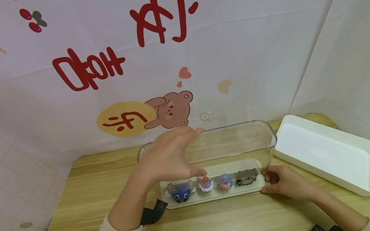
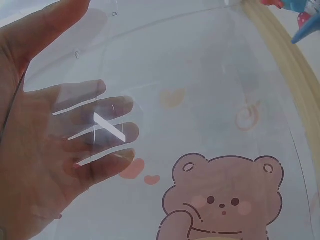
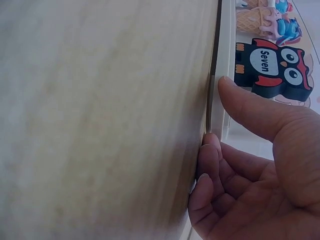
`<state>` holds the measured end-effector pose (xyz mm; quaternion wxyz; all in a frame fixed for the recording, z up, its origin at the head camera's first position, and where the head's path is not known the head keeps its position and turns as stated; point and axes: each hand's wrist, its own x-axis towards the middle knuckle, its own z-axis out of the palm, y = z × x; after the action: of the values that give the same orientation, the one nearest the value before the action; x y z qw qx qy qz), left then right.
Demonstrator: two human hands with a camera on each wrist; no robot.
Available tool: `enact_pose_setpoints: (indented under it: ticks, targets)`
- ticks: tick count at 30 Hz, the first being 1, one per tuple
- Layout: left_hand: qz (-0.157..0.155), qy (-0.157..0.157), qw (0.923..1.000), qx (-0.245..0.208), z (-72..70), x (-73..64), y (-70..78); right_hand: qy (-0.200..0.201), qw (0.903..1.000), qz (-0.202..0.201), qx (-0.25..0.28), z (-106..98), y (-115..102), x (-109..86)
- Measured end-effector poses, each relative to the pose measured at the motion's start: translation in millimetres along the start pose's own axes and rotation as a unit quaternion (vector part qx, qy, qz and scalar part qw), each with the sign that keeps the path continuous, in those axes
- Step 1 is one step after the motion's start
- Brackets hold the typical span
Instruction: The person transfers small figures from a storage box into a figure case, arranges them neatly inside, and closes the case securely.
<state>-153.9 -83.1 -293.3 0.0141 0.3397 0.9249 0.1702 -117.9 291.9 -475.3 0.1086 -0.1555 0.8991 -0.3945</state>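
Note:
A long white base [image 1: 214,198] on the table carries a row of small toy figures: a blue big-eared figure [image 1: 181,193], a red-and-white one [image 1: 205,185], a pink-and-blue one [image 1: 226,182] and an owl [image 3: 270,70] marked "Seven". Over the base is a clear plastic cover [image 1: 231,140]. My left hand [image 1: 166,155] spans and grips this cover, thumb apart from the fingers; in the left wrist view the fingers [image 2: 112,132] show through the plastic. Down at the base's right end, my right hand [image 1: 286,182] pinches the edge, its thumb [image 3: 250,107] on the rim.
An empty white rectangular tray [image 1: 329,154] lies at an angle on the right of the wooden table [image 1: 221,224]. Behind the table hangs a white cloth [image 1: 250,51] printed with a bear and red characters. More cloth closes off both sides.

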Motion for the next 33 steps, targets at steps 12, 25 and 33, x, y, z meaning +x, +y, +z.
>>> enact_pose_setpoints:
  ticks: [12,25,33]
  targets:
    - [0.004,0.002,1.0000,0.000,7.2,0.3,2.0,-0.006,1.0000,0.007,0.000,-1,-1,-1.2]
    - [0.002,-0.012,0.9999,-0.006,18.6,2.3,2.6,-0.001,0.9996,0.024,-0.013,-1,-2,-3.3]
    - [-0.010,-0.021,0.9997,-0.010,18.4,1.2,3.8,-0.003,0.9995,0.025,-0.019,-2,-5,-3.2]
